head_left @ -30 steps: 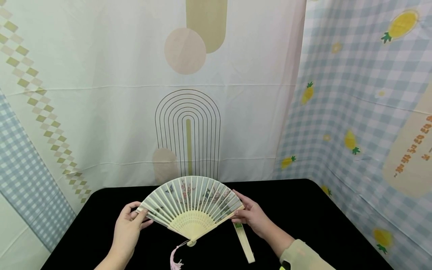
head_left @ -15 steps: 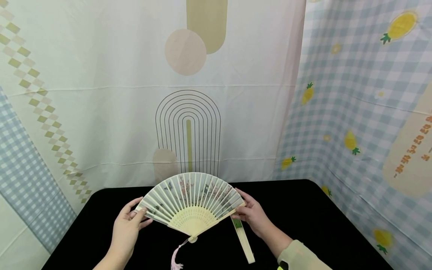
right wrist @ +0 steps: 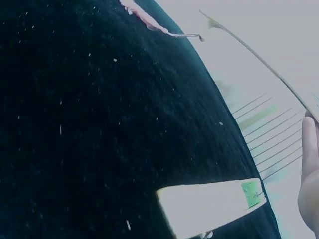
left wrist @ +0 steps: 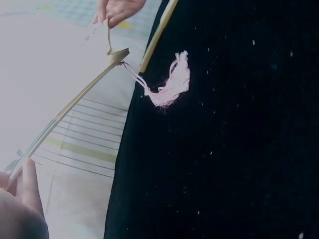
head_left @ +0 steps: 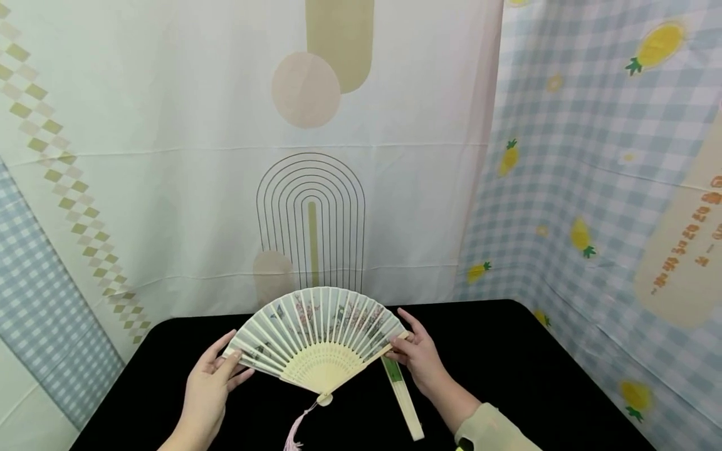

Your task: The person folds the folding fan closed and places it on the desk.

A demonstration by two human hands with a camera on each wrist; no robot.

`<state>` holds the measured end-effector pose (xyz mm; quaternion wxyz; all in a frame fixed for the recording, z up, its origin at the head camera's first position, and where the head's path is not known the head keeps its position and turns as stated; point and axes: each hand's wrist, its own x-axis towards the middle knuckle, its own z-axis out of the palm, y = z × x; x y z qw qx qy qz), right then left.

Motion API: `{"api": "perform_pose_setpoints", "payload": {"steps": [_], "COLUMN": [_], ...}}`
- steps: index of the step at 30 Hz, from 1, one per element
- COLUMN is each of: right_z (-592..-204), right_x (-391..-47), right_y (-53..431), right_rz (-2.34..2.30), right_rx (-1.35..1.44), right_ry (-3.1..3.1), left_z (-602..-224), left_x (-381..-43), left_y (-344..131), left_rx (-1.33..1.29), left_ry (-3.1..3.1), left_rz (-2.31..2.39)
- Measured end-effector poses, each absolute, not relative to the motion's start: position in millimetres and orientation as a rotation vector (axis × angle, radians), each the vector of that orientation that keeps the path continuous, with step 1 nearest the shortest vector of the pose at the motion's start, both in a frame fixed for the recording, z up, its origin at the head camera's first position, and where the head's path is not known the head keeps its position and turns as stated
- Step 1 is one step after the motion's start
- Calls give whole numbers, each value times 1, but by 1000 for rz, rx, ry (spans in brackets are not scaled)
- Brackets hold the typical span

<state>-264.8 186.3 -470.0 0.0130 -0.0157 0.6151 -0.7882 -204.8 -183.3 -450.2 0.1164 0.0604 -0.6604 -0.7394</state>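
A spread folding fan (head_left: 318,341) with pale bamboo ribs and a painted leaf is held up above the black table (head_left: 507,369). My left hand (head_left: 217,369) pinches its left end rib and my right hand (head_left: 408,351) pinches its right end rib. A pink tassel (head_left: 293,429) hangs from the fan's pivot; it shows in the left wrist view as the tassel (left wrist: 172,84), below the edge-on fan (left wrist: 75,104). The right wrist view catches the fan's edge (right wrist: 259,62) and a fingertip (right wrist: 309,164).
A long flat cream sleeve with a green patch (head_left: 402,388) lies on the table under my right hand, seen as the sleeve (right wrist: 209,204) in the right wrist view. Patterned cloth backdrops (head_left: 169,156) hang behind and to the right of the table.
The fan has risen slightly and tilted a little more upright, with both hands still on its end ribs. The head view has shifted slightly.
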Motion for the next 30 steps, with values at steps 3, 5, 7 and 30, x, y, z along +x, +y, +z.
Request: {"api": "perform_pose_setpoints", "payload": {"steps": [3, 5, 7, 30], "right_z": [-468, -467, -466, -454], "right_x": [-264, -264, -263, -254], "right_y": [184, 182, 181, 172], "right_rz": [-2489, -2517, -2536, -2670], "right_rx": [-24, -5, -2, -64], "right_ry": [1901, 1866, 1834, 1671], "left_z": [-450, -450, -450, -448], "left_x": [-204, -204, -204, -207], "left_y": [-182, -181, -180, -173], "left_rx": [189, 183, 179, 118], "left_ry": [-1915, -1905, -1893, -1864], "left_rz": [-2184, -2191, -2196, -2204]}}
